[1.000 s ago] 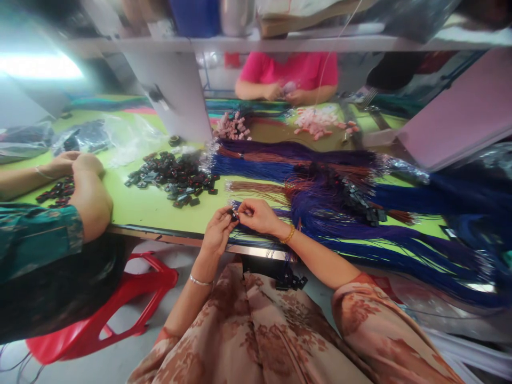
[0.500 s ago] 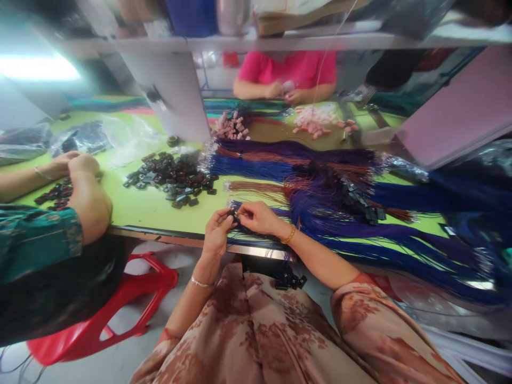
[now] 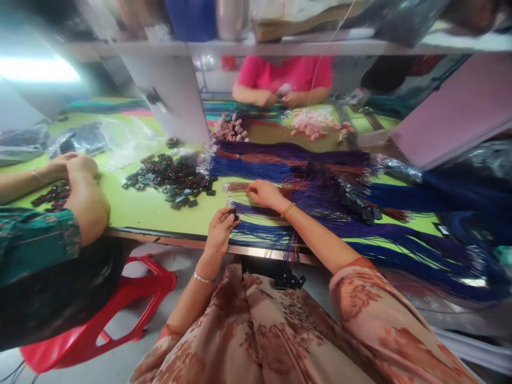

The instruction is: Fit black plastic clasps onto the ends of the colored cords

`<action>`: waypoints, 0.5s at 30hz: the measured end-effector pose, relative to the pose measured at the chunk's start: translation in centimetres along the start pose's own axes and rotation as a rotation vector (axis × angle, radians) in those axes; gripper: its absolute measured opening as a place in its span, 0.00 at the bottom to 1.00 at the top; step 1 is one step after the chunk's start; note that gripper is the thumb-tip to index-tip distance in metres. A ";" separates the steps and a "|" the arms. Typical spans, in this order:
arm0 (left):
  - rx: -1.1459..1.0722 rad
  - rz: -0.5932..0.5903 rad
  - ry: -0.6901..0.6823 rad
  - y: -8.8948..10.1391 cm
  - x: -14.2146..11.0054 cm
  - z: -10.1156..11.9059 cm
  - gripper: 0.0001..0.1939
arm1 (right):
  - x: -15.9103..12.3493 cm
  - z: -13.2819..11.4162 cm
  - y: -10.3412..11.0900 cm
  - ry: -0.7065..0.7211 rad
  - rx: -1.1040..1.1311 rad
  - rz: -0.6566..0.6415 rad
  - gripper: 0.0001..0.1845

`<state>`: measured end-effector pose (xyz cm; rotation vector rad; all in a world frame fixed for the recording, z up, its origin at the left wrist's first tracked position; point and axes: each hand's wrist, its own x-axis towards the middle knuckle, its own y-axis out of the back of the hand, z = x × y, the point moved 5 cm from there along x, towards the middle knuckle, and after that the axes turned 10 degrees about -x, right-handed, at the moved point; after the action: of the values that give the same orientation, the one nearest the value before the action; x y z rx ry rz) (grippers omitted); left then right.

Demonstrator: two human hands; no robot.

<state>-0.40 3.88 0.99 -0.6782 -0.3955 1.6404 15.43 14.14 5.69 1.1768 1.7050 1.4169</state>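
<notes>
Between the thumb and fingers of my left hand (image 3: 220, 226) is a small black connector housing (image 3: 234, 214), held just above the table's front edge. My right hand (image 3: 266, 194) lies over the brown wires (image 3: 236, 186), its fingers bent and pinched together on them; how many strands are in the pinch is hidden. Blue wires (image 3: 260, 229) run along the table just below that hand. Several black connectors (image 3: 290, 280) on wires hang over the front edge near my lap.
A heap of loose black housings (image 3: 168, 178) lies left of my hands. Bundled wires with black connectors (image 3: 356, 200) cover the table's right side. A co-worker's arms (image 3: 84, 186) are at left, beside a red stool (image 3: 148, 288). Another person in pink (image 3: 284, 80) sits opposite, behind pink pieces (image 3: 310, 122).
My right hand has left the black housing and moved up and right onto the brown wires. My left hand stays in nearly the same place, still holding the housing.
</notes>
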 end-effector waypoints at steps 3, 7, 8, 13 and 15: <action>-0.013 0.021 0.021 0.0 0.3 -0.5 0.17 | 0.9 0.6 -1.3 -0.027 -0.145 -0.098 0.12; -0.015 0.033 0.030 0.2 0.4 -0.8 0.18 | 0.9 -0.1 -2.2 0.019 -0.274 -0.118 0.14; -0.017 0.034 0.033 0.2 0.4 -0.8 0.18 | 0.8 -0.3 -2.3 0.034 -0.301 -0.116 0.13; -0.031 0.037 0.032 0.4 0.4 -1.0 0.18 | 0.7 0.0 -2.2 0.030 -0.295 -0.094 0.14; -0.030 0.030 0.032 0.5 0.4 -1.1 0.18 | 0.8 0.4 -1.9 0.014 -0.238 -0.084 0.13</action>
<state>-0.11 4.02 -0.24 -0.7353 -0.3886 1.6525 15.03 15.00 3.79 0.9563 1.5273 1.5303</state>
